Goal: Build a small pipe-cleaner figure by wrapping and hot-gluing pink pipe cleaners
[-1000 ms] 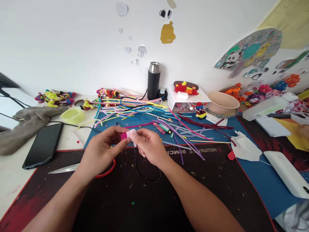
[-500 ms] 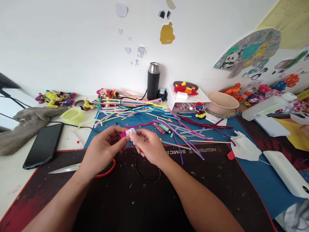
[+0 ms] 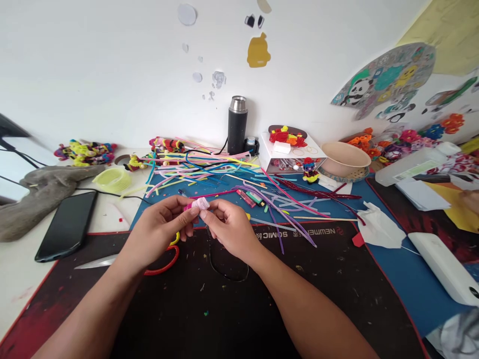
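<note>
A small fuzzy pink-and-white pipe-cleaner piece (image 3: 202, 203) is held up over the dark desk mat, between my two hands. My left hand (image 3: 159, 227) pinches its deeper pink end between thumb and fingers. At the pale end, the thumb and forefinger of my right hand (image 3: 232, 227) are closed against it; the fingers partly hide the contact. Below my left wrist lies a pair of scissors (image 3: 164, 269) with red and yellow handles, its blade pointing left and partly covered by my forearm. A thin black cord (image 3: 230, 279) loops on the mat beneath my right hand.
Loose coloured pipe cleaners (image 3: 209, 167) spread behind my hands. A black thermos (image 3: 237, 127), a white box (image 3: 266, 157) and a pinkish bowl (image 3: 346, 158) stand along the wall. A phone (image 3: 67, 227) lies left; a white device (image 3: 441, 269) lies right.
The pipe-cleaner piece has shifted slightly left and turned, showing more of its pale end. My left hand has moved a little, uncovering the yellow part of the scissors' handle.
</note>
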A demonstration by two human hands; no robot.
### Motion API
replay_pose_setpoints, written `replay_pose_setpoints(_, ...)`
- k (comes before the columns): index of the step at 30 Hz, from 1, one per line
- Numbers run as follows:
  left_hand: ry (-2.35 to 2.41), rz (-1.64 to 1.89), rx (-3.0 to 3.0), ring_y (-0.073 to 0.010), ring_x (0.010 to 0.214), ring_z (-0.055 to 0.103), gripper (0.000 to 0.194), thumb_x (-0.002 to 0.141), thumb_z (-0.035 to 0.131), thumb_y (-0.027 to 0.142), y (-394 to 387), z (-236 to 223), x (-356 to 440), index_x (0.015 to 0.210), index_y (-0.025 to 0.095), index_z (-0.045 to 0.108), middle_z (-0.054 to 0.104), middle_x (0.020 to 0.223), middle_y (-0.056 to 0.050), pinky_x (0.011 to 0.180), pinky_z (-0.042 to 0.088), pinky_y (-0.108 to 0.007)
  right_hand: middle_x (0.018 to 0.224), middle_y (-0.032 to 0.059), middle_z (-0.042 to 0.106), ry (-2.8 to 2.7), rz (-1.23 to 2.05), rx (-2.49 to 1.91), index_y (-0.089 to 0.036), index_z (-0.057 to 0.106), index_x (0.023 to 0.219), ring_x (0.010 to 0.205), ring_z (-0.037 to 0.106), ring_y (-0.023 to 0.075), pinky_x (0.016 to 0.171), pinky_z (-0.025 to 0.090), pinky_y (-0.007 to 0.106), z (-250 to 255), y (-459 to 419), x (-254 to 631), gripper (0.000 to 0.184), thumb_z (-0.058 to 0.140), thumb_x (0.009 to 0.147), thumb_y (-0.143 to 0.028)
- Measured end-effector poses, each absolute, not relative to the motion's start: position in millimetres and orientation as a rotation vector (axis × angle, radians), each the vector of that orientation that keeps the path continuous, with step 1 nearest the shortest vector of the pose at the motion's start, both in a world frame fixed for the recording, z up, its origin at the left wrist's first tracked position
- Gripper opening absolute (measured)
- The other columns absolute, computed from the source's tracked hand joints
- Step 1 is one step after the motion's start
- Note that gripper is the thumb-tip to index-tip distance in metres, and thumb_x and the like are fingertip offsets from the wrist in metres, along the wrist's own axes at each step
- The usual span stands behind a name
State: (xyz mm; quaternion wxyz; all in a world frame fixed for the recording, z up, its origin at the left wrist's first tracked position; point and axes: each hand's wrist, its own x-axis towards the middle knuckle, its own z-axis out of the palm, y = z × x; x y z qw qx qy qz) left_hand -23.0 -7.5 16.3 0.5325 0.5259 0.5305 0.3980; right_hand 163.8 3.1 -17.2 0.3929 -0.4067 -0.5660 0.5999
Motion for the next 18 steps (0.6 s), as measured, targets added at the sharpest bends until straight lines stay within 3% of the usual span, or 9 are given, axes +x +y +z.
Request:
replay_pose_setpoints(5,1.162,0.93,1.168,-0.0123,0.054,0.063,0.034,0.088,0.084,0.053,-9.4,16.0,-28.9,0.094,0.02,0.075,0.071,0.075,0.0,0.05,0.051,-0.022,0.064,-0.0053,0.059,-1.441,1.505,-0.995,-0.019,0.072,0.106,0.054,0.053,0.012,0.053,0.038,0.026,-14.5,1.8,164.4,0.029,0.072,0.098,-0.046)
replay_pose_setpoints(12,1.223,0.923,1.171,-0.0138,0.052,0.062,0.036,0.092,0.08,0.054,-10.1,17.9,-23.7,0.087,0.019,0.074,0.069,0.067,-0.001,0.049,0.052,-0.023,0.062,-0.0056,0.052,-1.63,1.201,-1.095,-0.021,0.072,0.099,0.057,0.047,0.0132,0.056,0.033,0.03,-10.0,-0.1,167.3,0.029,0.065,0.101,-0.049)
replay_pose_setpoints(18,1.142,0.882,1.108,-0.0134,0.044,0.058,0.041,0.092,0.077,0.057,-9.8,16.9,-24.3,0.076,0.02,0.072,0.067,0.062,-0.002,0.04,0.045,-0.023,0.063,-0.004,0.054,-1.654,1.188,-1.13,-0.023,0.063,0.086,0.058,0.049,0.0145,0.058,0.034,0.03,-6.8,-2.1,168.1,0.033,0.065,0.101,-0.053)
